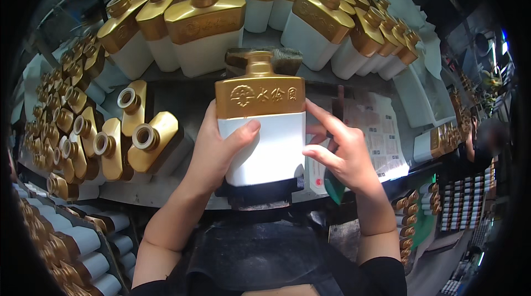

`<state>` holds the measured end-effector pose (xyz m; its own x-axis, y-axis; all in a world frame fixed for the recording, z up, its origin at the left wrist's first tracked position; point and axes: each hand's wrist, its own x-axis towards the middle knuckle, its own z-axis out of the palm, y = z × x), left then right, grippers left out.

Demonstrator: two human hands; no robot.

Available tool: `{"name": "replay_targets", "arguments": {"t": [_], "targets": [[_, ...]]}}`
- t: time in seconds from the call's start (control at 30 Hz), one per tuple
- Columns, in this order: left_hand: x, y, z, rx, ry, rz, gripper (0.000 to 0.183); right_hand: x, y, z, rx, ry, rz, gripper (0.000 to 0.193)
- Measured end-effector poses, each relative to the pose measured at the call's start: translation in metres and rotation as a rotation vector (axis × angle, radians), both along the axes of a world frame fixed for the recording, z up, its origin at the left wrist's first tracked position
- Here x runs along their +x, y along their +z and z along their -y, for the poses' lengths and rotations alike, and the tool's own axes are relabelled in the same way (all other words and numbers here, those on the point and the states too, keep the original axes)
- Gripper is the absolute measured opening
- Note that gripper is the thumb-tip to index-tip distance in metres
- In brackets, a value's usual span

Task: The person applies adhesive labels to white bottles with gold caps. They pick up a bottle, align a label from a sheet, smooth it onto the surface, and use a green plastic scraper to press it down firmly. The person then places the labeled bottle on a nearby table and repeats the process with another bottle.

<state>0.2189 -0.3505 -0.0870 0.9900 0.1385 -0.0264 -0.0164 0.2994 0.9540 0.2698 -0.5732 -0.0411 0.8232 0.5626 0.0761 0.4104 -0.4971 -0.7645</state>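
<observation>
A flat, square-shouldered bottle (276, 149) stands upright in front of me, white below and gold on its shoulders and neck, with raised characters and a round emblem. Wrapped around its left side is my left hand (213, 149), the thumb lying across the white front. My right hand (347, 155) is at the right edge, index fingertip near the gold band and thumb lower down by the white side. The bottle's base is over a dark block (260, 193). Behind its neck shows a worn wooden block (289, 62).
Large gold-and-white bottles (204, 25) line the table's far side. More bottles (113, 149) crowd the left, and racks of them (83, 246) stand lower left. To the right lie a printed sheet (384, 135) and a green piece (333, 188). A person (481, 146) is at the far right.
</observation>
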Motion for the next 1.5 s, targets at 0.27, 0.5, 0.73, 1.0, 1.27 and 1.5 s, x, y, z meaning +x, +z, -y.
{"name": "replay_targets", "arguments": {"t": [0.27, 0.5, 0.73, 1.0, 1.27, 1.5], "targets": [[0.018, -0.034, -0.011, 0.043, 0.007, -0.029, 0.051, 0.017, -0.045, 0.051, 0.145, -0.196, -0.246, 0.038], [-0.012, -0.046, -0.04, 0.268, -0.023, -0.031, 0.053, 0.078, -0.105, 0.283, -0.314, -0.764, 0.163, 0.033], [-0.023, -0.035, -0.032, 0.317, 0.277, -0.15, 0.047, 0.146, -0.132, 0.358, -0.599, -0.916, 0.064, 0.061], [-0.025, -0.023, -0.024, 0.4, 0.393, -0.214, 0.041, 0.176, -0.146, 0.398, -0.531, -0.752, -0.096, 0.057], [-0.032, -0.006, 0.004, 0.868, 0.512, 0.231, 0.029, 0.106, -0.068, 0.281, -0.641, -0.794, 0.499, 0.015], [0.01, 0.061, 0.084, 1.036, -0.509, 0.452, 0.07, -0.004, 0.055, 0.103, -0.372, 0.173, 0.356, 0.027]]}}
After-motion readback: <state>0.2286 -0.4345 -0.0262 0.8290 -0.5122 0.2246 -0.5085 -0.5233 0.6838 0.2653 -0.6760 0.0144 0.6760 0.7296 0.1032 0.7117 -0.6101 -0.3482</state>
